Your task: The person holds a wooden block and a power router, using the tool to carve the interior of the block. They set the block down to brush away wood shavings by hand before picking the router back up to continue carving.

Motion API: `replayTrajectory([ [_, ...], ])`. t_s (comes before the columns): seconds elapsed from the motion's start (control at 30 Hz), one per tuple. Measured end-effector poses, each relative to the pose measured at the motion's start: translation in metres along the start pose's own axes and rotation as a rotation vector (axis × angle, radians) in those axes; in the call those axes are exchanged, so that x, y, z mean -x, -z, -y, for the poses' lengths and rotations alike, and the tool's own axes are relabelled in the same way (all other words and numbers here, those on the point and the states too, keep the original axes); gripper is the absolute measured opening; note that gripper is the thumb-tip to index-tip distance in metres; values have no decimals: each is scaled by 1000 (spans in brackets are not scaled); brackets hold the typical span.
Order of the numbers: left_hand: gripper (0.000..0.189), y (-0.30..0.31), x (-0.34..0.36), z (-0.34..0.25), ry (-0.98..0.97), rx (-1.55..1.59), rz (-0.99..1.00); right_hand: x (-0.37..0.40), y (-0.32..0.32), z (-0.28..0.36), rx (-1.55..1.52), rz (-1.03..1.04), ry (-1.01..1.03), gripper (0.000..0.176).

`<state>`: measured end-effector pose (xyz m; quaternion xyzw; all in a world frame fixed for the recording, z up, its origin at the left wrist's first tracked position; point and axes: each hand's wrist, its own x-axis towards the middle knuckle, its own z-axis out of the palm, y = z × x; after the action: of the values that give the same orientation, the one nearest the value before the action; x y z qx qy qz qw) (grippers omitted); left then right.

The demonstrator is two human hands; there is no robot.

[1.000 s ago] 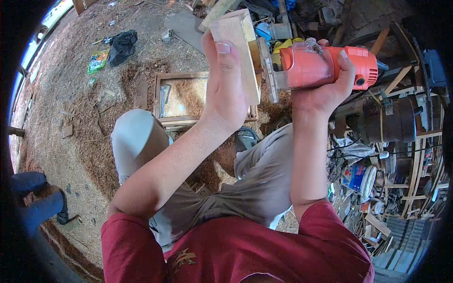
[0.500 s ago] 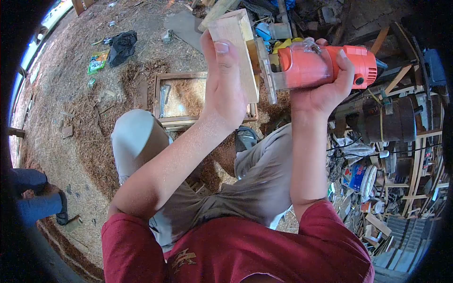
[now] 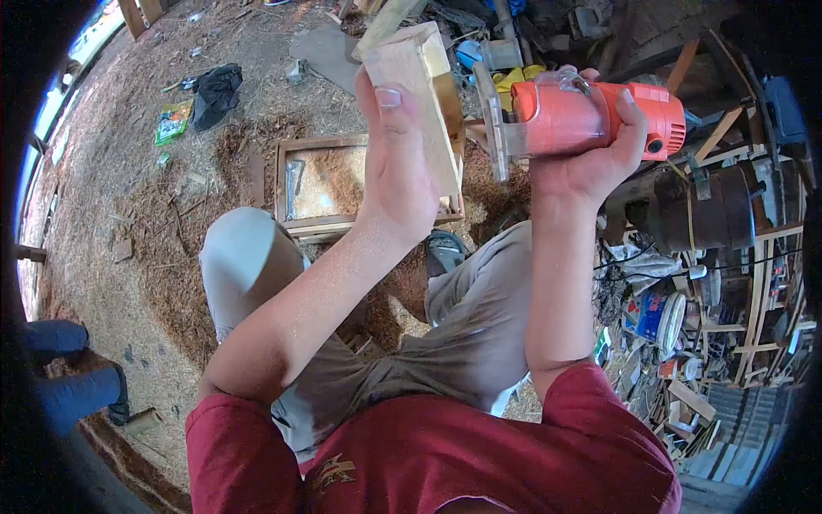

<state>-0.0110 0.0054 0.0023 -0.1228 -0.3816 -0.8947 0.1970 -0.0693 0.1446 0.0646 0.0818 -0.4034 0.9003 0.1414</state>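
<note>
My left hand point(image 3: 398, 158) is closed on a pale wooden piece point(image 3: 409, 94), raised upright, with the thumb lying along its near face. It looks like a box or a thick block; its far side is hidden. My right hand point(image 3: 591, 163) is wrapped around an orange trim router point(image 3: 561, 116) lying on its side. The router's clear base plate point(image 3: 492, 120) faces the wood, and a gap shows between them. A small bit seems to stick out from the plate towards the wood.
A wooden frame point(image 3: 321, 224) lies on sawdust below. Further left are a black plastic bag point(image 3: 214, 96) and a green packet point(image 3: 174, 122). Wood scraps, a bucket point(image 3: 666, 319) and a dark motor-like drum point(image 3: 706, 214) crowd the right. Another person's legs point(image 3: 77, 398) show at lower left.
The wooden piece in my left hand has shifted a little left, away from the router. The base plate was against or very near the wood before; now they are apart.
</note>
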Motion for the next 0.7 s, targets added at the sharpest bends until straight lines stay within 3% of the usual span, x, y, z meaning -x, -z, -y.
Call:
replayTrajectory([
  [0.37, 72, -5, 6, 1, -7, -1, -30, 4, -9, 1, -1, -39, 17, 33],
  [0.47, 72, -6, 5, -2, -19, -10, -19, 2, -5, 0, 22, -19, 22, 43],
  [0.7, 72, -7, 6, -6, 19, -5, -30, 2, -5, -4, 45, -26, 38, 43],
])
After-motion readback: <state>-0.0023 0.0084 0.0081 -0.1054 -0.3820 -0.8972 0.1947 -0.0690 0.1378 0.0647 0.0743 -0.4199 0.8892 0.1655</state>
